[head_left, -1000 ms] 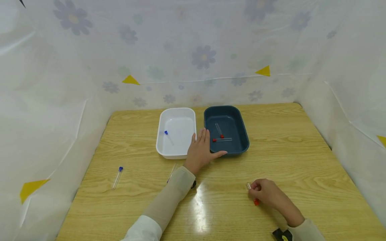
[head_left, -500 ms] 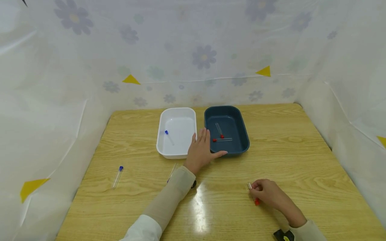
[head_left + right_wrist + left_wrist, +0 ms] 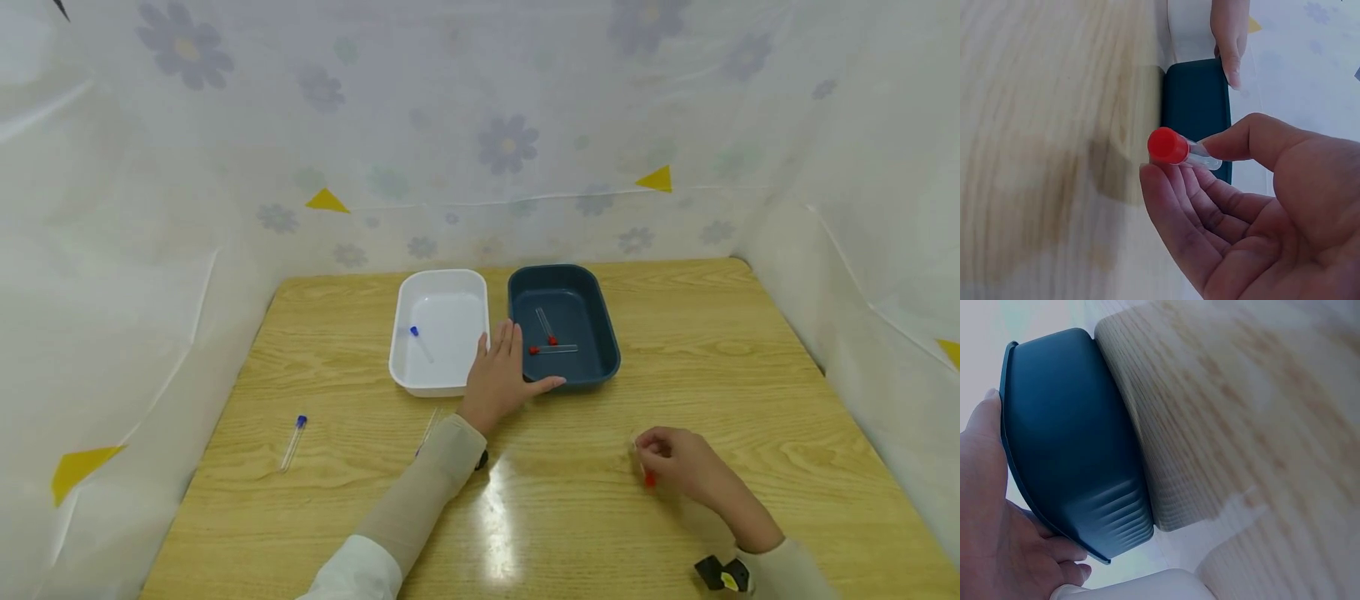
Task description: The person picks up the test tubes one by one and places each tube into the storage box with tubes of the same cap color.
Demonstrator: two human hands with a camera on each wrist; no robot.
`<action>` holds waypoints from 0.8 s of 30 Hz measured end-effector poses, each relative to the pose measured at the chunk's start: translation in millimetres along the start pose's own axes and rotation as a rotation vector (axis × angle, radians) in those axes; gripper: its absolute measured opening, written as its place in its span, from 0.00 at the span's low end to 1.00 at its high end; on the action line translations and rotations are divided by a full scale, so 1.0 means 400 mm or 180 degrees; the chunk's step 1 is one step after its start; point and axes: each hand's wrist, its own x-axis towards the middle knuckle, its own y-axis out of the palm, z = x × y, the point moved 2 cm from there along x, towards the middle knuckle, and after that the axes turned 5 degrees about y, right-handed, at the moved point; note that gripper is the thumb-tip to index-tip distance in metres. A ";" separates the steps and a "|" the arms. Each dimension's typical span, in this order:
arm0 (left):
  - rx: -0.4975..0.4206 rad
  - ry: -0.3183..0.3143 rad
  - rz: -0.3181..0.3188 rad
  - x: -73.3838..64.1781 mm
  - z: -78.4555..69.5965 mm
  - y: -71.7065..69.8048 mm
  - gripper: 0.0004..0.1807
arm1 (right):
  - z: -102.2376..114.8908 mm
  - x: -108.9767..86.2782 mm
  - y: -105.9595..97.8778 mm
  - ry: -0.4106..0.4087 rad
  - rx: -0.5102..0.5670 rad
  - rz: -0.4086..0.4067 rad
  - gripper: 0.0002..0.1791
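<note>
My right hand pinches a clear test tube with a red cap between thumb and fingers, at the right front of the table. In the right wrist view the red cap faces the camera and the glass runs back past the thumb tip. My left hand lies with straight, spread fingers on the near left corner of the dark blue tray. Its thumb reaches along the near rim, as the left wrist view also shows. Two red-capped tubes lie inside that tray.
Left of the blue tray stands a white tray holding one blue-capped tube. Another blue-capped tube lies on the table at the left. A further tube is partly hidden by the left sleeve. White sheeting encloses the table's back and sides.
My right hand has moved right and a little farther from me, carrying the red-capped test tube with it. The left hand and both trays have stayed in place.
</note>
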 end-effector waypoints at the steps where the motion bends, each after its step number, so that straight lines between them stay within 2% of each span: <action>1: -0.0005 0.0000 0.0005 0.000 0.000 0.000 0.66 | 0.001 0.000 -0.006 -0.0019 0.0014 -0.0008 0.10; 12: 0.0001 0.0011 -0.0040 0.001 0.001 0.004 0.65 | 0.022 0.016 -0.073 -0.0176 -0.0089 -0.0169 0.14; 24: -0.0045 -0.0012 0.0027 0.001 0.001 0.003 0.66 | 0.081 0.041 -0.129 -0.0386 -0.0094 -0.0360 0.17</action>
